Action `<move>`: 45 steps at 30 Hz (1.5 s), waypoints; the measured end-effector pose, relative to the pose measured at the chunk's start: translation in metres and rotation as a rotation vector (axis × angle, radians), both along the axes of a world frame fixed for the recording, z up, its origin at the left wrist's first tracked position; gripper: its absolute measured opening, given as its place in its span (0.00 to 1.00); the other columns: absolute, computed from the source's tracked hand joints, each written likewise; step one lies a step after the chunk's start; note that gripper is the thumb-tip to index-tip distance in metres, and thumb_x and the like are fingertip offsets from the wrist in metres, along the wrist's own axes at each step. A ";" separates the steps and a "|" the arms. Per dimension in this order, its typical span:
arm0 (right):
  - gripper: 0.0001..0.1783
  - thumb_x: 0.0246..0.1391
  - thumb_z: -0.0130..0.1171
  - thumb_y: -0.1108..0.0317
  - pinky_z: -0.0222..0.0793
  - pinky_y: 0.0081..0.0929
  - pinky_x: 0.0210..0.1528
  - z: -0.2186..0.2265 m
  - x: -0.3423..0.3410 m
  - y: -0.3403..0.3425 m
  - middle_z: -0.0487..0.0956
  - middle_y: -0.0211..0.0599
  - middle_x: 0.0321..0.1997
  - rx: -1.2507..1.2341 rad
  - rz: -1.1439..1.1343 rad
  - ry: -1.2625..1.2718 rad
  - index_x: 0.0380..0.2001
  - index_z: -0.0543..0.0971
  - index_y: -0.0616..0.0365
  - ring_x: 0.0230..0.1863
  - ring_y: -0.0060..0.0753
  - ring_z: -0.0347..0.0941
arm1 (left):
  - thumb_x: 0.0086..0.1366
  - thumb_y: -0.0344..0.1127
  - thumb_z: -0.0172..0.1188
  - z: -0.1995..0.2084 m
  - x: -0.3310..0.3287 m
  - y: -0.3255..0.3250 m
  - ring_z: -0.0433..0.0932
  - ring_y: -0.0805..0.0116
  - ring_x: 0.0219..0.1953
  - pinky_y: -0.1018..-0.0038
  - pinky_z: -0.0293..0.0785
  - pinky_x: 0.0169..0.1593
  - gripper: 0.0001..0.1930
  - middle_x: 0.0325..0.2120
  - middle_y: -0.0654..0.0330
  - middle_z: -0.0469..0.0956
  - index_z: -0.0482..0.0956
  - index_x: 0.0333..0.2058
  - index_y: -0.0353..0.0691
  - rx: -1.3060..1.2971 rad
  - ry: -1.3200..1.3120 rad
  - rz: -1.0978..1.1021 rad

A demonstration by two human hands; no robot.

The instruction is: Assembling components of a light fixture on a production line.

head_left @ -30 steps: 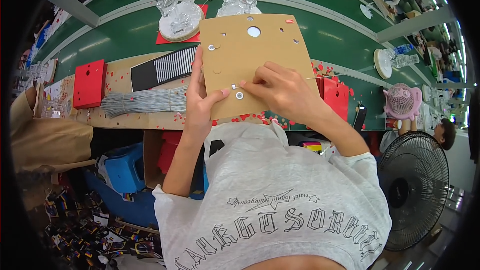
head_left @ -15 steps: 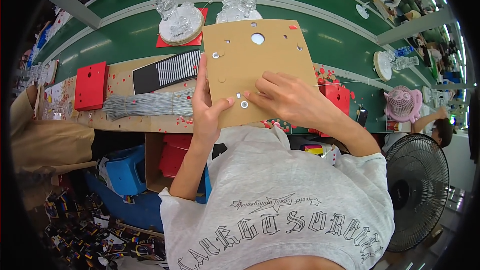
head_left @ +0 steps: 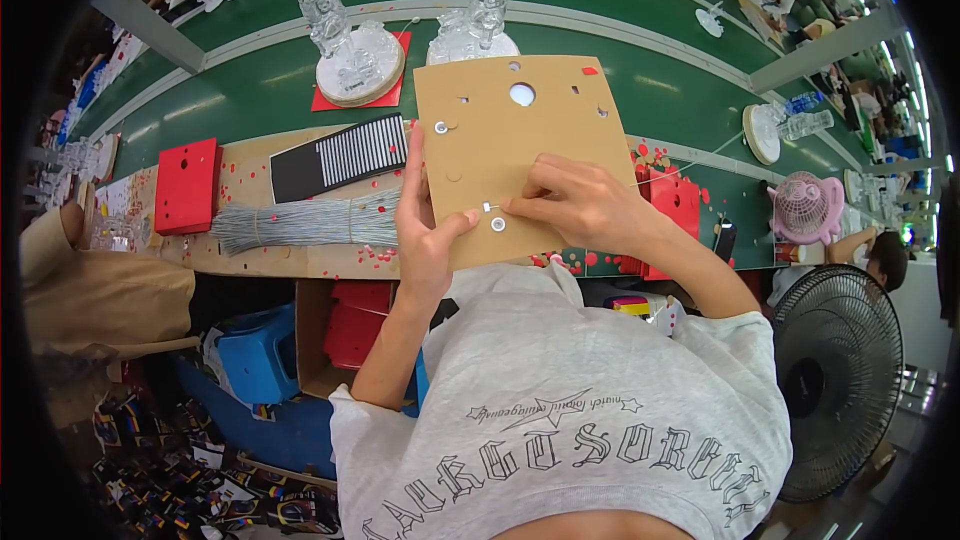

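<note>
A brown cardboard sheet [head_left: 515, 155] with one round hole and several small cutouts is tilted up in front of me. My left hand [head_left: 425, 235] grips its left edge, fingers along the side and thumb on the face beside a small slot. Thumb and fingertips of my right hand [head_left: 575, 200] pinch together just right of that slot. A thin pale wire [head_left: 690, 168] trails from behind the right hand toward the far right; its short end shows at the slot. Below it sits a round white metal-looking eyelet [head_left: 498, 225]. What lies behind the sheet is hidden.
Left on the bench lie a bundle of grey wires [head_left: 305, 225], a black striped card [head_left: 340, 155] and red cards [head_left: 187, 188]. Clear glass pieces on round white bases [head_left: 360, 65] stand beyond. At right are more red cards [head_left: 675, 205], a pink fan [head_left: 805, 205] and a black fan [head_left: 830, 380].
The cardboard sheet sits slightly lower in the picture, with both hands still on it. The right fingertips have drawn a little closer together by the slot, and the wire's right-hand stretch now slopes upward.
</note>
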State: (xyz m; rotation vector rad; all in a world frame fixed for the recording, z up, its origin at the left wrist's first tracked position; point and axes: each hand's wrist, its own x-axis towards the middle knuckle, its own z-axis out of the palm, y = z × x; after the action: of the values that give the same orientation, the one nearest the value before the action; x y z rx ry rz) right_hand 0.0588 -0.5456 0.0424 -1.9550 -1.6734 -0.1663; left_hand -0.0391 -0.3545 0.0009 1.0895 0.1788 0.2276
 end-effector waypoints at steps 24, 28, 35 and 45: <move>0.19 0.36 0.69 0.74 0.76 0.29 0.30 -0.016 -0.012 0.006 0.78 0.32 0.31 0.154 -0.138 -0.042 0.38 0.84 0.58 0.32 0.33 0.78 | 0.52 0.19 0.66 -0.001 -0.009 0.019 0.66 0.59 0.67 0.64 0.65 0.66 0.27 0.65 0.49 0.66 0.80 0.55 0.34 0.337 0.094 -0.099; 0.23 0.40 0.72 0.66 0.79 0.30 0.38 -0.020 -0.026 -0.002 0.81 0.34 0.39 0.169 -0.224 -0.072 0.44 0.84 0.56 0.40 0.36 0.79 | 0.54 0.21 0.69 0.008 -0.013 0.025 0.74 0.51 0.62 0.63 0.71 0.61 0.06 0.55 0.47 0.76 0.88 0.32 0.33 0.879 -0.095 0.177; 0.38 0.35 0.77 0.50 0.73 0.42 0.53 -0.017 -0.029 -0.006 0.78 0.36 0.53 0.082 -0.203 0.017 0.53 0.82 0.50 0.53 0.41 0.75 | 0.58 0.17 0.64 0.006 -0.007 0.036 0.81 0.48 0.52 0.54 0.68 0.64 0.05 0.33 0.53 0.80 0.77 0.26 0.30 0.702 -0.239 -0.014; 0.42 0.37 0.75 0.50 0.65 0.42 0.58 -0.007 -0.037 -0.005 0.73 0.36 0.58 -0.086 -0.222 0.021 0.61 0.77 0.39 0.58 0.40 0.69 | 0.57 0.22 0.65 0.043 0.039 0.034 0.59 0.45 0.71 0.40 0.45 0.71 0.04 0.62 0.50 0.71 0.79 0.26 0.35 1.311 -0.306 -0.030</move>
State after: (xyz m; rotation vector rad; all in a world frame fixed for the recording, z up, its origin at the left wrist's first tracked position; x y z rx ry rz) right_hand 0.0215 -0.5508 0.0358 -2.1973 -1.4698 -0.1575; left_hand -0.0006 -0.3208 0.0435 2.3260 -0.3247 0.5085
